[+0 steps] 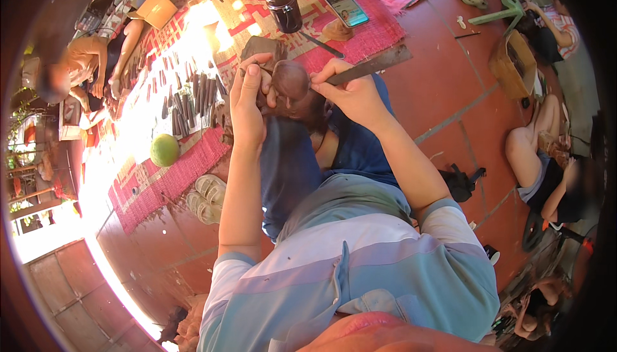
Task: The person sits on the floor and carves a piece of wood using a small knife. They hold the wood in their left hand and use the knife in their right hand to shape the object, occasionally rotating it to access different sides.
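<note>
In front of my lap is a brown carved figure (290,82) with a smooth, rounded top. My left hand (248,104) grips its left side, thumb pointing up and fingers curled behind. Closed around a long, flat, dark carving tool (379,61), my right hand (357,98) is at the figure's right side. The tool's wide end sticks out to the upper right, while its working tip by the figure is too small to make out. A dark block (263,48) lies just beyond the figure, partly covered by my left fingers.
Several dark-handled tools (193,98) lie in rows at left, near a green round fruit (164,150). A dark jar (283,8) and a phone (347,9) rest on the red mat (379,27). Pale clogs (207,198) sit left of my knees. Other people sit on both sides.
</note>
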Tool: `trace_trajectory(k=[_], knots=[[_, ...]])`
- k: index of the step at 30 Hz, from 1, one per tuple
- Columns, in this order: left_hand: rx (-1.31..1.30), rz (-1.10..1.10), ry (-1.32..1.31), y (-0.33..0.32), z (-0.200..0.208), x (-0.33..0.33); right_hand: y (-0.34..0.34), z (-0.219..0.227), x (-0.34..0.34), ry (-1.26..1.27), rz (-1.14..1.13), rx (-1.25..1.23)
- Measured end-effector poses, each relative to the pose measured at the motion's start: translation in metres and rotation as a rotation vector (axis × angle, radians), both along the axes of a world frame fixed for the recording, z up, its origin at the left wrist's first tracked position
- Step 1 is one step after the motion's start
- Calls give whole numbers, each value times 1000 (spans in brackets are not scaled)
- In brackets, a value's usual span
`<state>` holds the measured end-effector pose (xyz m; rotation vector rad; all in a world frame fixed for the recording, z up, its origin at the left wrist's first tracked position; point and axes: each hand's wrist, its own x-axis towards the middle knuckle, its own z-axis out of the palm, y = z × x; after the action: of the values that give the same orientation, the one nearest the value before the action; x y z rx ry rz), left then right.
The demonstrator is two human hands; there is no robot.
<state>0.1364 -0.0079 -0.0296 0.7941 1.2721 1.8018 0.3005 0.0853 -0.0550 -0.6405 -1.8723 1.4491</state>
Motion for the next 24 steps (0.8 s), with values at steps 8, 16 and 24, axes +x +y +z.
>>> trace_trajectory(k=[8, 16, 24], knots=[[-31, 5, 23, 17, -8, -17, 19, -15, 23, 139, -106, -384], [-10, -159, 19, 17, -3, -21, -28, -25, 14, 303, -168, -215], [13, -166, -35, 17, -4, -20, -29, -6, -7, 6, -98, 210]])
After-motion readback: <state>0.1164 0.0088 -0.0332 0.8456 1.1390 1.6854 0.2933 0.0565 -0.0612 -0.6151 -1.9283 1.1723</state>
